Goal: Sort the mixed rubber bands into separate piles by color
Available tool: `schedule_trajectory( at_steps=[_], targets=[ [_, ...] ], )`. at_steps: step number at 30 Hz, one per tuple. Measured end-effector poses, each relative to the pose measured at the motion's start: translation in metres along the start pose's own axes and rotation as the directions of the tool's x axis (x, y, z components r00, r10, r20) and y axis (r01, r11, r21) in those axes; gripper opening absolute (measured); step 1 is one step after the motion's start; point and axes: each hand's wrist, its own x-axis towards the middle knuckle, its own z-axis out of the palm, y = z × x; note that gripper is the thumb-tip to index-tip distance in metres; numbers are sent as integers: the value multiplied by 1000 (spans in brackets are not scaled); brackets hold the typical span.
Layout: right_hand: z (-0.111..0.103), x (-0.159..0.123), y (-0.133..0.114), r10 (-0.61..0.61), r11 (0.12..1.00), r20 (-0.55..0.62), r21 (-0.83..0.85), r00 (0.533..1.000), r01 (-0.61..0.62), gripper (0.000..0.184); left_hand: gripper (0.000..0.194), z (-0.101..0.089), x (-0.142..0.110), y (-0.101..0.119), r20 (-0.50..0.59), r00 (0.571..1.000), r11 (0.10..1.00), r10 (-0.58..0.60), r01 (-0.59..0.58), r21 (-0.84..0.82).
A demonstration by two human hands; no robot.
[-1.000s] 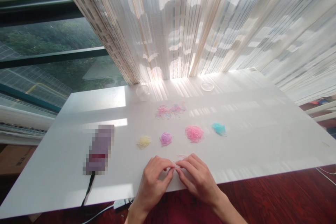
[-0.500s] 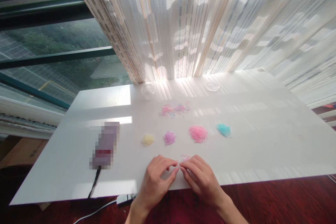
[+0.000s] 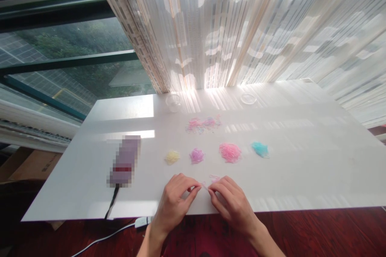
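Observation:
A thin pale pink rubber band stretches between my two hands over the near part of the table. Thumb and forefinger of my left hand are pinched on one end. My right hand pinches the other end. Just behind the right fingers lie a few loose pink bands, partly covered by that hand. Beyond the hands sit sorted piles of small bands: a yellow pile, a purple pile, a larger pink pile and a turquoise pile.
Farther back is a mixed heap of bands. Behind it stand a clear round container and a clear lid. A pixelated purple object with a black strap lies left on the white table. Curtains hang at the back.
My hands have moved slightly apart, and the pink band between them now shows as a stretched strand. The view has shifted a little; the piles look the same.

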Motion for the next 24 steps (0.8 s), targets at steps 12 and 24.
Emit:
schedule_trajectory(
  at_steps=[12, 24],
  targets=[
    [0, -3, 0, 39, 999, -19, 33, 999, -38, 13, 15, -47, 7, -46, -399, 907, 920, -134, 264, 290],
    [-1, -3, -1, 39, 998, -32, 47, 999, -38, 14, 24, -41, 12, -57, -386, 896, 875, -218, 355, 331]
  ],
)
